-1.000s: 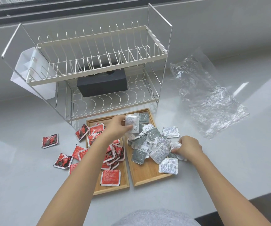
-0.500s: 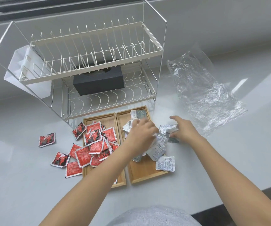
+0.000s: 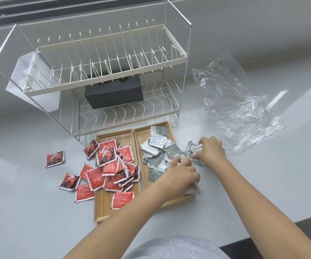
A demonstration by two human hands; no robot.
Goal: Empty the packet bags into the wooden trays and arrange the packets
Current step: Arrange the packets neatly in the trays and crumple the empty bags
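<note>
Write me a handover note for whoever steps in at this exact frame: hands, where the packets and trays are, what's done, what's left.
Left hand: over the right wooden tray, fingers on the green-and-white packets; whether it grips any I cannot tell.
Right hand: pinches crumpled packets just past that tray's right edge.
Left wooden tray: holds a loose pile of red packets; several lie outside it on the counter, one red packet far off to the left.
Empty clear bag: flat on the counter to the right.
Done: packets are out of the bag.
Left: gather the strays into the trays and line up both piles.
</note>
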